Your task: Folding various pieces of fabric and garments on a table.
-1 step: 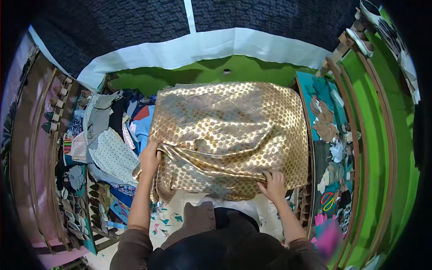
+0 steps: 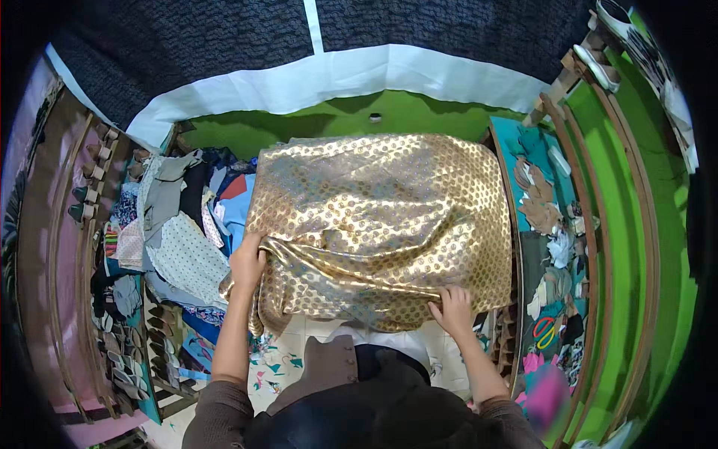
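Observation:
A shiny gold fabric [image 2: 374,194] with a round dotted pattern lies spread across the surface in front of me, its near edge hanging over. At its near left part, my left hand [image 2: 247,262] is closed on a bunched fold of it. Further right, my right hand [image 2: 453,310] grips the near part of the same fabric, fingers curled on top and the thumb toward the left. Between both hands run long creases. What lies beneath the fabric is hidden.
Piled clothes and cloth pieces [image 2: 187,243] lie at the left. On the right, a narrow teal table [image 2: 505,138] holds fabric scraps and red-and-yellow-handled scissors [image 2: 545,334]. Racks of shoes [image 2: 129,374] stand at the left. Small scraps [image 2: 277,367] litter the tiled floor.

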The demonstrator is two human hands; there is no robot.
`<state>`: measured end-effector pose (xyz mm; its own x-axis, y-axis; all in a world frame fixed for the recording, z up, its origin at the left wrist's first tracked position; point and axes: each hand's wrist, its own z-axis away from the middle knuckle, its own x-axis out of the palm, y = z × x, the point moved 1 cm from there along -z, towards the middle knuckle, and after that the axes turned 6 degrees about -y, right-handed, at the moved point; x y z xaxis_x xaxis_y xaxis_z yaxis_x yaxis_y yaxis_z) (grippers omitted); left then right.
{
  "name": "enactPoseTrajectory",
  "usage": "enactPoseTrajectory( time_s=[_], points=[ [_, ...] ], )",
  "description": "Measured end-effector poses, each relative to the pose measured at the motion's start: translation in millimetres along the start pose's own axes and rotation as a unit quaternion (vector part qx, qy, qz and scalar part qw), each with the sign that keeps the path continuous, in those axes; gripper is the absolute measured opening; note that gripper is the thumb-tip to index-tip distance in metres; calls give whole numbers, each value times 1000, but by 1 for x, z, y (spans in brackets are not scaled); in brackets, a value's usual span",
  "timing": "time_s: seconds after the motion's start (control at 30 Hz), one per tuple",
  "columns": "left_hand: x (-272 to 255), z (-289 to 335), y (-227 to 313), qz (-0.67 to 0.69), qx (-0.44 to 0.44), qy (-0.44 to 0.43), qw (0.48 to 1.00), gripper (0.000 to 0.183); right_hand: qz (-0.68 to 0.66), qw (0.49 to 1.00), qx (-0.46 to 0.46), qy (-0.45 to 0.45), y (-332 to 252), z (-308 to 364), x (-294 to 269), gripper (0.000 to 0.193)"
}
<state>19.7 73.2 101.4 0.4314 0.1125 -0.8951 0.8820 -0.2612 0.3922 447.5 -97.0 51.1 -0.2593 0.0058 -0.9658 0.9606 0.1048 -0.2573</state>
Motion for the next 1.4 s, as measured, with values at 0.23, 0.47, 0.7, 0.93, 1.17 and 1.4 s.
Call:
enactPoseTrajectory(
  time_s=[0.23, 0.47, 0.7, 0.93, 1.17, 1.4],
  points=[
    [-1, 9, -7, -23, -30, 7, 999, 36, 62, 990, 85, 89, 33, 42, 27, 9],
    [-7, 26, -9, -23, -18, 47, 998, 36, -79, 939, 282, 181, 39, 42, 12, 18],
    [-12, 21, -13, -24, -18, 65, 997, 34, 27, 979, -41, 198, 79, 8, -64, 35],
    [-18, 7, -20, -60, -27, 71, 995, 36, 132, 986, 18, 104, 122, -22, -113, 21],
    [-30, -52, -13, -61, -5, 78, 995, 34, -21, 967, 177, 180, 172, -91, -148, 17],
    [-12, -179, -17, -96, 42, 59, 993, 21, -18, 958, 109, 265, 217, -228, -159, 21]
  ],
)
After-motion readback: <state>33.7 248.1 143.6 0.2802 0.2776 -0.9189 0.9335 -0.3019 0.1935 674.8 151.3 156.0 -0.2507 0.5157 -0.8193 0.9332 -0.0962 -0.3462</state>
